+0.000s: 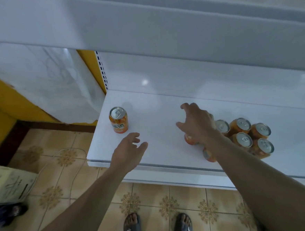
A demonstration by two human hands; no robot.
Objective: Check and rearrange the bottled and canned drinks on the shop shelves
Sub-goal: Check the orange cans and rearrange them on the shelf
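One orange drink can (118, 120) stands upright alone near the left end of the white shelf (158, 111). Several more orange cans (243, 136) stand clustered further right on the same shelf. My left hand (128, 150) hovers over the shelf's front edge just below and right of the lone can, fingers relaxed, holding nothing. My right hand (197, 123) is spread with fingers apart above the left side of the cluster, partly hiding two cans (190, 139); it grips nothing that I can see.
Another white shelf (159, 24) overhangs above. Left of the shelving are a yellow wall (1, 100) and plastic sheeting (55, 82). A cardboard box (10, 183) sits on the tiled floor (60, 157). My sandalled feet (156, 227) are below.
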